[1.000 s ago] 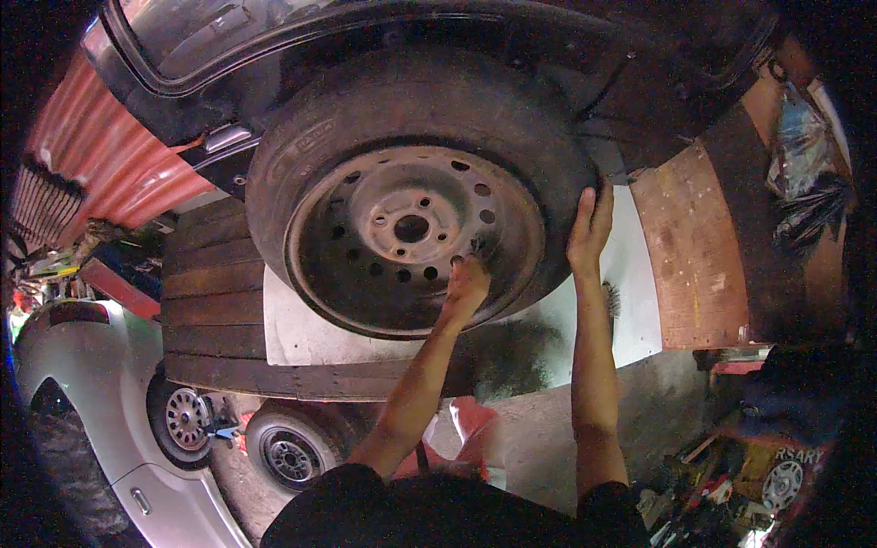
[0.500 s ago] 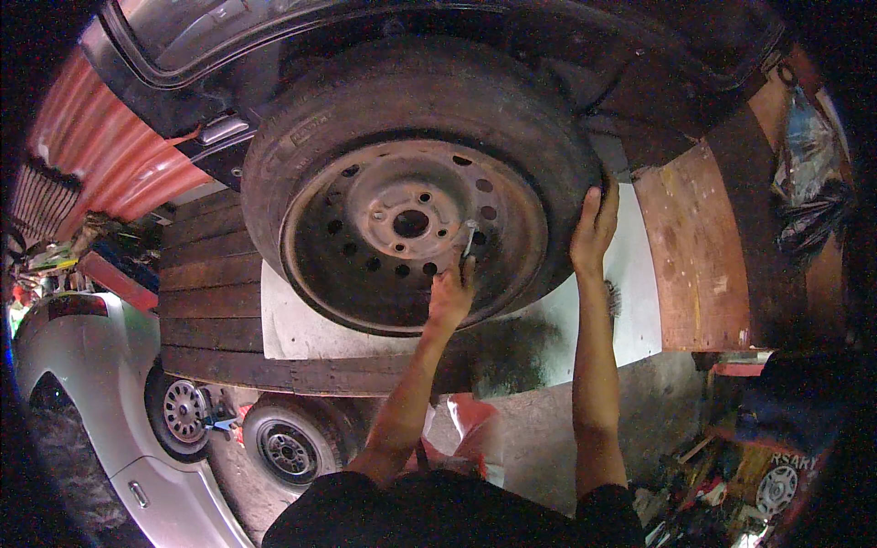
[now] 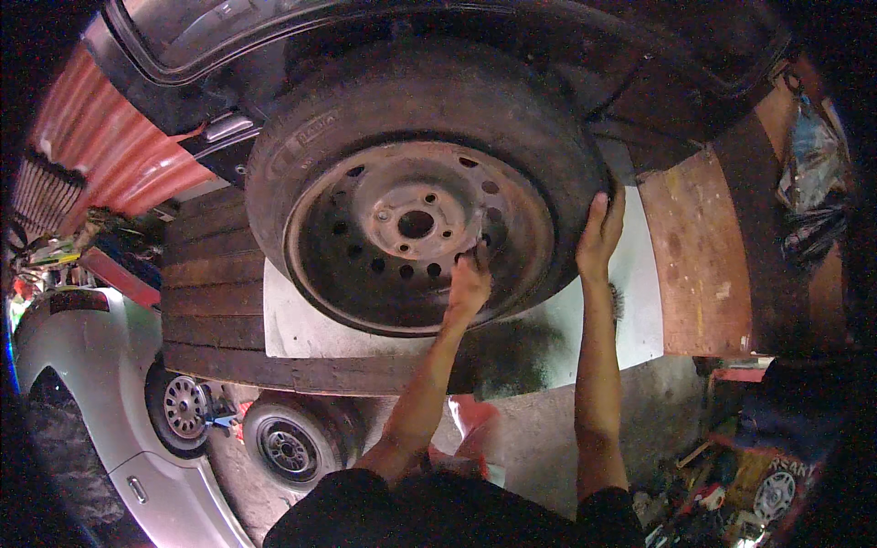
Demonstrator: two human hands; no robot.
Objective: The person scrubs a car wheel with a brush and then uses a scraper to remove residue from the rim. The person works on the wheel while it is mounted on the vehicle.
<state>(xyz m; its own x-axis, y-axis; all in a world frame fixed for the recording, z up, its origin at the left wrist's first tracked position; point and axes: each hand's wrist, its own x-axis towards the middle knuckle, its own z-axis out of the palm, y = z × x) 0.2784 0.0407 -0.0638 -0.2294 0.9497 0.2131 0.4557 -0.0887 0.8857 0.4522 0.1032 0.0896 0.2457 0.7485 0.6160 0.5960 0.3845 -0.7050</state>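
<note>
A large wheel, its black tire [image 3: 438,100] around a rusty steel rim [image 3: 429,187], fills the middle, tilted with its inner dish toward me. My left hand [image 3: 470,290] reaches over the rim's lower part, closed around a slim silver-coloured metal tool [image 3: 477,238]. Fingers hide most of this tool, so its exact kind does not show. Its end lies beside the bolt-hole plate, near the rim's round vent holes. My right hand [image 3: 599,237] lies along the tire's right side, fingers stretched out and thumb apart, touching the rubber.
Beneath the wheel are a white sheet [image 3: 639,315] and dark wooden boards [image 3: 210,315]. A dark car body [image 3: 630,78] overhangs it. Another wheel [image 3: 290,447] and a silver car [image 3: 110,365] are lower left; a plywood panel [image 3: 699,256] stands right, with clutter [image 3: 722,493] below.
My left hand has moved slightly right and up with the tool, which is now more covered by the fingers. The wheel appears shifted a little to the right; my right hand stays against the tire.
</note>
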